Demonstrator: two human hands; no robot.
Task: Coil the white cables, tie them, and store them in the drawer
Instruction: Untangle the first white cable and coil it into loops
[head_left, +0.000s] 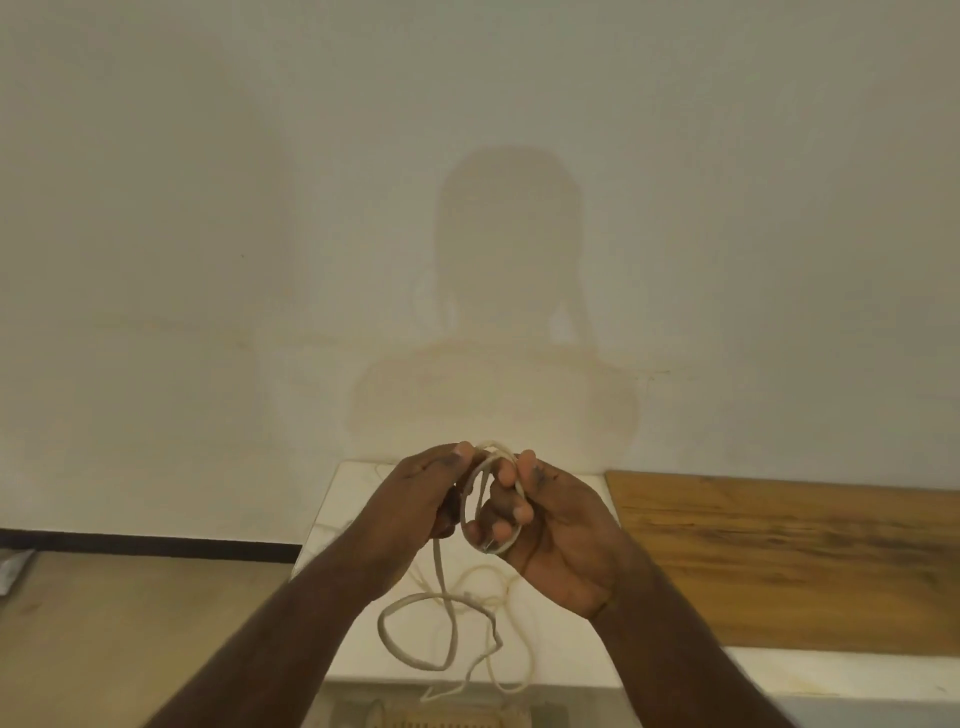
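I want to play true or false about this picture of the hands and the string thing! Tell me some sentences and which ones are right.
1. Both hands hold a small coil of white cable. True: the left hand and the right hand grip it together.
2. The whole cable is wound up. False: a long loose tail hangs below the hands.
3. A brown wooden board lies to the right. True.
4. The coil rests on the white table top. False: it is held up in the air.
5. The wall behind is bright red. False: it is plain and pale.
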